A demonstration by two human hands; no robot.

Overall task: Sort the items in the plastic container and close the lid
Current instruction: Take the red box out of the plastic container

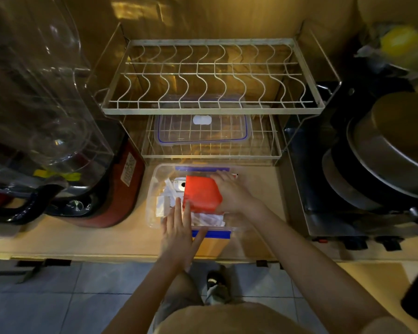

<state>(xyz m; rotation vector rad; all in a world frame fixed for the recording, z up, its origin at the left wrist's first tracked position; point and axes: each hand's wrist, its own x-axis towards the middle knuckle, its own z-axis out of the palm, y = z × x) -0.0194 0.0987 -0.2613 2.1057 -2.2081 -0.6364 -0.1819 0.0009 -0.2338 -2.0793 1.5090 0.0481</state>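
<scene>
A clear plastic container [152, 189] with blue clips stands open on the wooden counter below a wire rack. Inside it lie white packets [163, 204] and a small white device [179, 185]. My right hand [229, 192] grips a red box [201, 194] by its right side and holds it tilted over the container's middle. My left hand [179, 233] hovers flat with straight fingers over the container's front edge, its fingertips beside the red box's lower left corner. The container's clear lid [203, 131], edged in blue, lies on the lower shelf of the rack.
A white wire dish rack [210, 75] with two shelves stands behind the container. A red and black appliance with a clear jug [65, 150] fills the left side. Stacked metal pans [384, 160] sit on a black stove at the right. The counter edge and tiled floor lie below.
</scene>
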